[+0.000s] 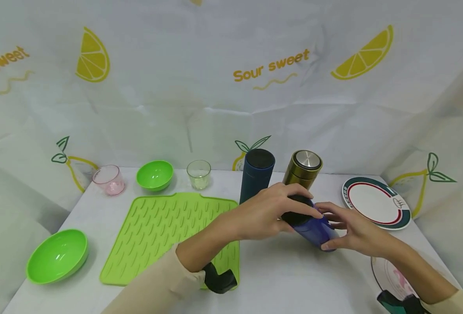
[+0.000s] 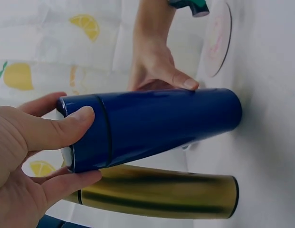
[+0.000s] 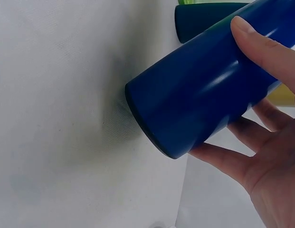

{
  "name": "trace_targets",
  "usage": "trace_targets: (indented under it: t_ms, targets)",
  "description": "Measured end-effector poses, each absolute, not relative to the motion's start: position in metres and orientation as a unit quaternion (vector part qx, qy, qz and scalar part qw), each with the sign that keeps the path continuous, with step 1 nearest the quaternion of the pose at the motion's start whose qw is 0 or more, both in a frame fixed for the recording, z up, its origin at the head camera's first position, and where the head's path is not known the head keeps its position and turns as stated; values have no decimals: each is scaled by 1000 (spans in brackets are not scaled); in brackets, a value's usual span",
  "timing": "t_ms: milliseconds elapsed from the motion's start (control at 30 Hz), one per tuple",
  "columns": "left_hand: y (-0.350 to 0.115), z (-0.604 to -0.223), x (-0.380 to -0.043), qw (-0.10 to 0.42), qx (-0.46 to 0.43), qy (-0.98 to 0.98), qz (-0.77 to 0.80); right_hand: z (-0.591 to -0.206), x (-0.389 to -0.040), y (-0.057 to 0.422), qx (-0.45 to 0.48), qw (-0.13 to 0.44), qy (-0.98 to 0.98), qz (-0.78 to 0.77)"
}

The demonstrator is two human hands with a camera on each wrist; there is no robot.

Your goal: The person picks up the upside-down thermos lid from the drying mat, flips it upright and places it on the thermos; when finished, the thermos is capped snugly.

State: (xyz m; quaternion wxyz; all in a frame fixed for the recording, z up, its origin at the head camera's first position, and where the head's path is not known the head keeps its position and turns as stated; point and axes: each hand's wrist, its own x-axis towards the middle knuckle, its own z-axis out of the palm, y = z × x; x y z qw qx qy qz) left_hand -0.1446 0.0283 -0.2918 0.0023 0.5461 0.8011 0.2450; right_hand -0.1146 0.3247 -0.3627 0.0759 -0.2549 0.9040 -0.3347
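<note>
A glossy blue thermos flask (image 1: 314,233) with a dark top is tilted between the two hands, in front of a gold thermos flask (image 1: 303,172). My left hand (image 1: 264,211) grips its cap end, thumb on one side and fingers on the other. Lower on the body, my right hand (image 1: 357,229) holds the flask between thumb and spread fingers. The flask's base (image 3: 149,123) is close to the white tabletop; whether it touches, I cannot tell. A dark teal flask (image 1: 255,179) stands upright left of the gold one, partly hidden by my left hand.
A green drying mat (image 1: 168,231) lies left of the hands. Beyond it are a pink glass (image 1: 110,181), a green bowl (image 1: 154,175) and a clear glass (image 1: 199,174). A larger green bowl (image 1: 57,256) is front left. Two plates, one rimmed dark green (image 1: 376,203), lie right.
</note>
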Motion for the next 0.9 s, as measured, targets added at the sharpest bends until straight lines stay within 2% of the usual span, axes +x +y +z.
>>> trace_targets:
  t_ms: [233,600,900]
  targets:
    - [27,-293,-148,15,567,787,242,-362,-114,327,-252,88,904,-333]
    - [33,-296,-136,-39,456,853,251,-361,-115,323,-254,76,906,-331]
    - [32,-296,-140,-34,486,833,261,-362,-115,323,-259,74,904,-332]
